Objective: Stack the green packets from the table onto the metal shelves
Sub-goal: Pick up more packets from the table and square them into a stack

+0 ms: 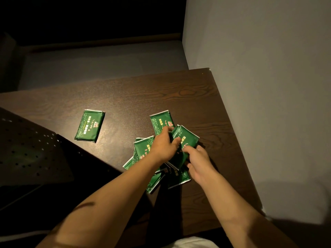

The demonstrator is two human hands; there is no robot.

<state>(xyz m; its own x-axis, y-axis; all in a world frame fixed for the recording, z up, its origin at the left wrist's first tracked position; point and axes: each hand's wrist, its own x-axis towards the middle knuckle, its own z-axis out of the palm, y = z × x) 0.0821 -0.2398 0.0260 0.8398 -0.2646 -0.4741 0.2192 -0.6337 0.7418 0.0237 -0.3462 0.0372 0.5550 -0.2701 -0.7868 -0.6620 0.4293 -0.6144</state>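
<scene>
Several green packets (pixel 143 149) with gold and red print lie in a loose heap on the dark wooden table (pixel 125 97). One raised packet (pixel 188 136) stands tilted above the heap. My left hand (pixel 163 145) grips its left side with curled fingers. My right hand (pixel 198 163) holds its lower right edge. One flat packet (pixel 160 121) pokes out behind my left hand. A single packet (pixel 89 125) lies apart, to the left. The perforated metal shelf (pixel 30 147) is at the left, dark and dim.
A pale wall (pixel 268 86) runs along the table's right edge and meets the far corner. Beyond the table's far edge is a grey floor (pixel 98 65) in shadow. Bare tabletop lies between the lone packet and the heap.
</scene>
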